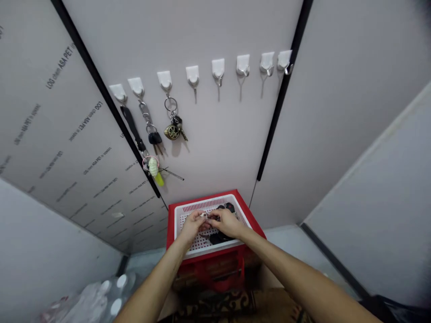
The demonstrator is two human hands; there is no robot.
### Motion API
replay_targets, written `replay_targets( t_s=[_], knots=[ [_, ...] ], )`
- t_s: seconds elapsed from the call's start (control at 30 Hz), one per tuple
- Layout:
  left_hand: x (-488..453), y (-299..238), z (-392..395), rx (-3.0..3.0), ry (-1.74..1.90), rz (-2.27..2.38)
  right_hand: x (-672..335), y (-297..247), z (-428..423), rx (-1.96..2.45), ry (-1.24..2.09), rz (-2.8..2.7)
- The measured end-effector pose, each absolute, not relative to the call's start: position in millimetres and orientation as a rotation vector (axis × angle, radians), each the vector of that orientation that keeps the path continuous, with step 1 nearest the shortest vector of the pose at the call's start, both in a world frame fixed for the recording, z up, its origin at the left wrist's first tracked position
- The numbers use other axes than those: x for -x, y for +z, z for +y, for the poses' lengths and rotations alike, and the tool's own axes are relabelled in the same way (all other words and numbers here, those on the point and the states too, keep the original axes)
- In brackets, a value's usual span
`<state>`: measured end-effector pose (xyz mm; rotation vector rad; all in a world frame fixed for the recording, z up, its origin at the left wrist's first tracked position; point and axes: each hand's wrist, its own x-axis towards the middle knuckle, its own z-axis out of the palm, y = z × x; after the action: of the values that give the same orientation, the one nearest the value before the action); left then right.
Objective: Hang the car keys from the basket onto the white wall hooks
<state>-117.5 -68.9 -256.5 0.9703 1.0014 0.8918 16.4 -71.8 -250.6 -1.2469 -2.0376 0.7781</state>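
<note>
Head view: hands [226, 223], "ASA PET" panel [88, 154]

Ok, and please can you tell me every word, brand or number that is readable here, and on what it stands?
"LOG chem ASA PET": printed several times on the grey panel left of the hooks.
The lower lines of this print on the panel: too small and blurred to read.
The white wall hooks and red basket: no readable text.

Keys [173, 131] hang from hooks [218, 67] above a basket [210, 202].
</note>
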Motion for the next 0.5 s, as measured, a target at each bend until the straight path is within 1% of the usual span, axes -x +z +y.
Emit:
replay_targets(
  t_s=[0.17, 0.23, 0.37, 0.5],
  knots=[
    [120, -262, -64, -1.036, 0.985, 1.154, -29, -246, -60, 1.400, 0.832, -1.730],
    [121, -263, -62, -1.080, 1.028, 1.191, -34, -242, -57, 1.421, 0.884, -1.691],
    [117, -262, -65, -1.275, 1.095, 1.076, -31, -235, -59, 1.362, 1.068, -1.808],
    [114, -260, -69, -1.310, 0.971, 0.940, -19, -236, -62, 1.334, 1.136, -1.744]
  ],
)
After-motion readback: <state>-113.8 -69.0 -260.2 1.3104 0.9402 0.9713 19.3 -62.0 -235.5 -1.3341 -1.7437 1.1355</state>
